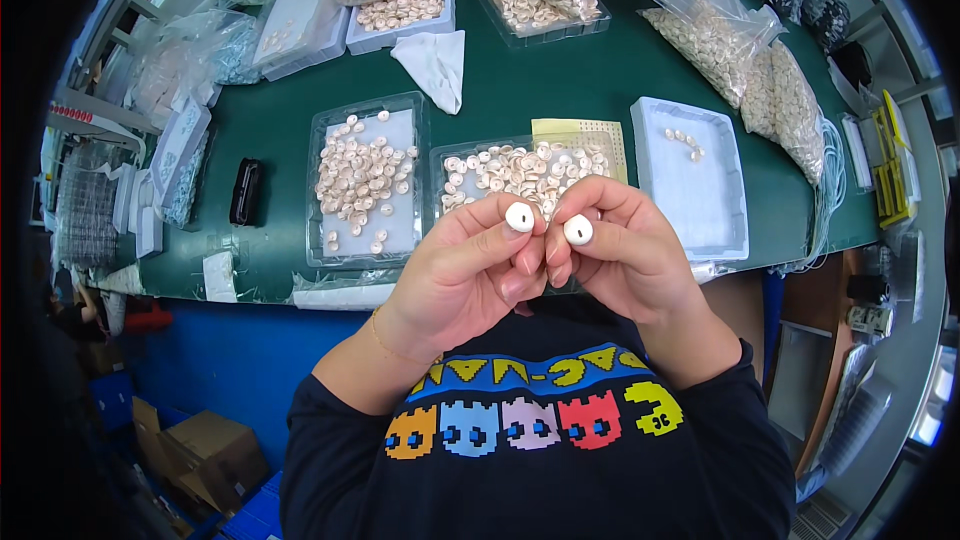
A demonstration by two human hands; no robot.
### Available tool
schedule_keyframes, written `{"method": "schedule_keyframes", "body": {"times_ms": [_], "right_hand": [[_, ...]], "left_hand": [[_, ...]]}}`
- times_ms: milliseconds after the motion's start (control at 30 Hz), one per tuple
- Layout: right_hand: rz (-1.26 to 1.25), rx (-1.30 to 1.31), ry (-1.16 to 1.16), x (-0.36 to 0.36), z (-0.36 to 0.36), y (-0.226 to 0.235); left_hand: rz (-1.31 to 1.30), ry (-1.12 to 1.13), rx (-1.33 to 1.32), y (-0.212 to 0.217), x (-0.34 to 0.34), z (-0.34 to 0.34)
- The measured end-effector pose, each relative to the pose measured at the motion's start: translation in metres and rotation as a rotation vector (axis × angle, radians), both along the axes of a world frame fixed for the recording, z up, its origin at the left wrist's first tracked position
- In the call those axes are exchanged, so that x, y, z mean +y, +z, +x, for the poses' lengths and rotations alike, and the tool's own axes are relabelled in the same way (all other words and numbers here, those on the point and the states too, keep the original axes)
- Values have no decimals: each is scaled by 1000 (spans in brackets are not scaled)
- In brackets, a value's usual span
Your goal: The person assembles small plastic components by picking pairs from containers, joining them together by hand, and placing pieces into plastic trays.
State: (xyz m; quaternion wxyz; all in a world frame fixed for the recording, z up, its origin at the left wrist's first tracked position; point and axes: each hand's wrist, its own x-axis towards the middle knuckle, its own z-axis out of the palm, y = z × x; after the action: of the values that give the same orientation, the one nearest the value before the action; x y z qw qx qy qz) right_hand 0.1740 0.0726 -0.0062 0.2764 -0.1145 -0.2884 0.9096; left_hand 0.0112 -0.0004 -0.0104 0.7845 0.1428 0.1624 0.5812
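Close together in front of my chest, each hand pinches a small white rounded piece with a dark oval slot, like an earbud shell. My left hand has the left earbud shell between thumb and fingers. My right hand pinches the right earbud shell, a little lower. The fingertips of both hands nearly meet. Just beyond them, partly hidden by the hands, is a clear tray full of similar shells. To its left stands another clear tray with a heap of shells on a pale base.
A white tray at right holds several shells. Yellowish paper lies behind the middle tray. Bags of shells and further trays line the green table's back. A white cloth and a black case lie towards the left.
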Motion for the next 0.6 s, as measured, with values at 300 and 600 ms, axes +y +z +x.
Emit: {"method": "schedule_keyframes", "body": {"times_ms": [300,600], "right_hand": [[-102,21,33,1,0,-1],[-97,17,21,2,0,-5]], "left_hand": [[-51,-32,-37,2,1,0],[-27,-14,2,-3,3,-1]]}}
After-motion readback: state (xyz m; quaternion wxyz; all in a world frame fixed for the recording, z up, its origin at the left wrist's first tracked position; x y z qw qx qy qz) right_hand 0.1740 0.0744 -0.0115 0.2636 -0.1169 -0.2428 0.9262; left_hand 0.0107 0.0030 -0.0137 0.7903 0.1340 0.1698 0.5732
